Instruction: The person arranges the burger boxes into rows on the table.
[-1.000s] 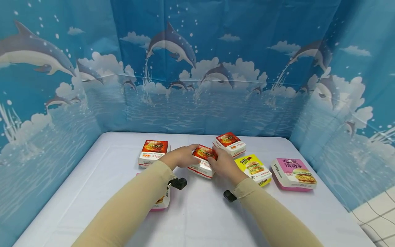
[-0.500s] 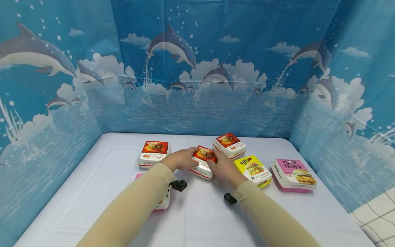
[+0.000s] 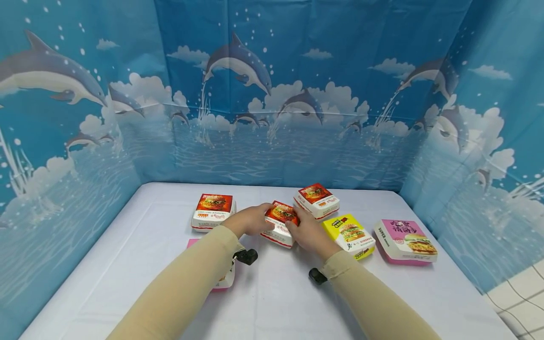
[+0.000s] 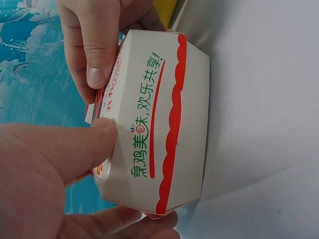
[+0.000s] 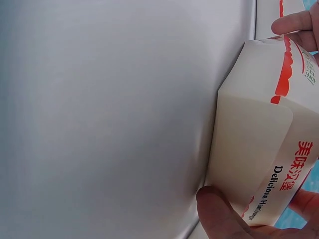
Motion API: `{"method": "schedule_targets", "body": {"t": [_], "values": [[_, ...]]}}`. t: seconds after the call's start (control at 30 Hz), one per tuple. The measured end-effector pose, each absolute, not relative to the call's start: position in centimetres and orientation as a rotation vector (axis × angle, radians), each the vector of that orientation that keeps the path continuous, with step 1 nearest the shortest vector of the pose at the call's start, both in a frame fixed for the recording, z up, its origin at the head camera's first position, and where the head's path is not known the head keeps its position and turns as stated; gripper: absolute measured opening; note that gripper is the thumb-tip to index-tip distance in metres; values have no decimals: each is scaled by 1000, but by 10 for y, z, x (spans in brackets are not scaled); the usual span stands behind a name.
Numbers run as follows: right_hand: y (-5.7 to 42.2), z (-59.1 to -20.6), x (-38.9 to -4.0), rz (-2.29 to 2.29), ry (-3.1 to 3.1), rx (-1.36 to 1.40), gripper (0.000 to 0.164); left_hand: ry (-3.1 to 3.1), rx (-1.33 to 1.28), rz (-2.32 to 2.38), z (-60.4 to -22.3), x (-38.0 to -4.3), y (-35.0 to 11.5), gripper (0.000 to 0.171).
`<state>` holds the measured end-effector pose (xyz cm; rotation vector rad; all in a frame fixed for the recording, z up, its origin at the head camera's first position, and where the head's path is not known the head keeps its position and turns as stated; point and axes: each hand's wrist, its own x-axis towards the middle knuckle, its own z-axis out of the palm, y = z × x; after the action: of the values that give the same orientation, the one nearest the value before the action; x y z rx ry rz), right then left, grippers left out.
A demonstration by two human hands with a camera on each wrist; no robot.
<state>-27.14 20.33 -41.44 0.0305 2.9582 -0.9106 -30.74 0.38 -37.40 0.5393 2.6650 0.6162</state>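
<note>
A red and white hamburger box sits on the table between both hands. Its left side is gripped by my left hand, with the thumb on the front upper edge in the left wrist view and the other fingers around the side. My right hand holds the opposite side, its thumb over the lid. Green lettering and a red wavy band mark the box's front. The right wrist view shows the white side panel printed "Delicious Hamburger". Part of the lid is hidden under the fingers.
A red box stands left, another red box behind right. A yellow box and a pink box lie to the right. A second pink box is partly behind the left sleeve. A dolphin curtain surrounds the table.
Since a second ago, my left hand has shifted slightly toward me on the box. The hamburger box and my right hand stay nearly in place. The other boxes have not moved.
</note>
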Motion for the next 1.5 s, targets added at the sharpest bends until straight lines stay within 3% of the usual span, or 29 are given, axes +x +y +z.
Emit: {"method": "schedule_targets", "body": {"t": [1.5], "values": [[199, -411, -270, -977, 2943, 70, 73, 2687, 554, 610, -378, -308, 3, 74]]}}
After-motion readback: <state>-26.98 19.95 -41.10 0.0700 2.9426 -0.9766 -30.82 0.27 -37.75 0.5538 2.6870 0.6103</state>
